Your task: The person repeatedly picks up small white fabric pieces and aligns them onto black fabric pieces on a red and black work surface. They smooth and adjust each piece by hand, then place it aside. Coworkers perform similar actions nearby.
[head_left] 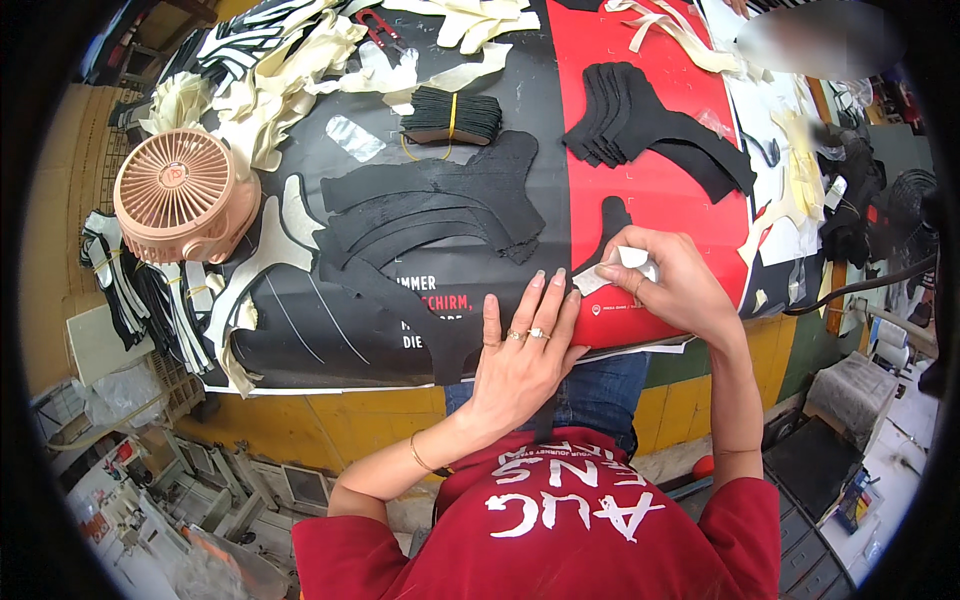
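Note:
My left hand [525,345], with rings on it, lies flat with fingers stretched out at the table's near edge. Its fingertips press by a curved black cut piece [613,215], which runs partly under or beside them. My right hand [675,280] is closed in a pinch on a small white paper-like piece [633,257] just right of those fingertips. A pale strip [592,280] shows between the two hands; whether it joins the white piece I cannot tell. Left of my hands, black cut pieces [430,200] lie fanned out in overlapping layers.
A pink fan [180,195] stands at the left. Behind are a banded black bundle [452,117], red-handled snips [380,30], and heaps of cream scraps [285,75]. Another black stack [640,120] rests on the red part of the table cover [700,225]. A blurred person is at far right.

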`<state>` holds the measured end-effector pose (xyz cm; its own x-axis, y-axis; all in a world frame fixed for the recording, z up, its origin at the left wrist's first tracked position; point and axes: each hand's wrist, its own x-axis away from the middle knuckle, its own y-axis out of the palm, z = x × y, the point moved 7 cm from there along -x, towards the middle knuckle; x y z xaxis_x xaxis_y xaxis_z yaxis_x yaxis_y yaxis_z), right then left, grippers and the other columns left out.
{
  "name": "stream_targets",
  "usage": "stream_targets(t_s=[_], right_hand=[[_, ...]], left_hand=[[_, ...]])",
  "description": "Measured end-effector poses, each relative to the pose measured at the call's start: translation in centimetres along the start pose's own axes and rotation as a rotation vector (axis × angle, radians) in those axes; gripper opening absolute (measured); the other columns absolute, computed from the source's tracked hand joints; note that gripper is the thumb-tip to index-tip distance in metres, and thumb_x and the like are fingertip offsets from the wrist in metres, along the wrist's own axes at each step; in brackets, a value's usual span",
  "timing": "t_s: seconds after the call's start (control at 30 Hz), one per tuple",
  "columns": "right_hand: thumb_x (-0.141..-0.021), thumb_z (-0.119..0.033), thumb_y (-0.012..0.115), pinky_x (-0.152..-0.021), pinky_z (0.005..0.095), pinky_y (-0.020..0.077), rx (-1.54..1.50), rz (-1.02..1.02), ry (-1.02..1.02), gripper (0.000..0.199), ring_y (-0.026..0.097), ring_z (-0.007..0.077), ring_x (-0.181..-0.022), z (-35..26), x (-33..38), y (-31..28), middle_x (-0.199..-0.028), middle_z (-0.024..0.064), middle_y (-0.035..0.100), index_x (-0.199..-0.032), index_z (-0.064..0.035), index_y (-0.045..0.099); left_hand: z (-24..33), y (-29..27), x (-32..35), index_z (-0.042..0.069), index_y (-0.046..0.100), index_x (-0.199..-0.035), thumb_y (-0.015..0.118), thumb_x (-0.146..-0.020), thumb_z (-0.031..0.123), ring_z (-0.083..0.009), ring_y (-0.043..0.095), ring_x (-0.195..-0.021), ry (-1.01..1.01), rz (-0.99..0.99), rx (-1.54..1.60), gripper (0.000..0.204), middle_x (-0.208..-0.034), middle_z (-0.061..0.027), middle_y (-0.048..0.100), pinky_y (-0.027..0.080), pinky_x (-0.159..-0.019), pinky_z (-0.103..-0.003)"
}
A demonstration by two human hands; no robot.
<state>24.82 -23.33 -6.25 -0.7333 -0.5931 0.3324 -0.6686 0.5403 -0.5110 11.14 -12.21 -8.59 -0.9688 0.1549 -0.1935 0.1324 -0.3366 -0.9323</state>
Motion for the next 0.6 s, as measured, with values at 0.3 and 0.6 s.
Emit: stream_targets(t_s=[0.3,0.6], right_hand=[[-0.089,-0.011,0.071,-0.063,0.0393,0.0483,0.019,-0.017,0.055,0.015,0.066,0.0355,-0.070,-0.4,-0.1,-0.1,-0.076,0.0217,0.067,-0.093,0.0029,0.065],[-0.088,-0.012,0.072,-0.067,0.0387,0.0511,0.014,0.122,-0.023,0.018,0.069,0.0336,-0.072,-0.7,0.2,-0.7,-0.076,0.0201,0.068,-0.091,0.0034,0.064]], left_hand=[[-0.2,-0.5,-0.3,0.011,0.058,-0.136,0.073,-0.083,0.042,-0.0257,0.043,-0.139,-0.034,-0.032,0.097,0.063,-0.147,-0.0115,0.048,0.006,-0.119,-0.060],[0.2,-0.4,-1.1,0.014,0.057,-0.138,0.071,-0.082,0.049,-0.0263,0.044,-0.135,-0.048,-0.059,-0.028,0.067,-0.147,-0.0121,0.047,0.013,-0.119,-0.057]])
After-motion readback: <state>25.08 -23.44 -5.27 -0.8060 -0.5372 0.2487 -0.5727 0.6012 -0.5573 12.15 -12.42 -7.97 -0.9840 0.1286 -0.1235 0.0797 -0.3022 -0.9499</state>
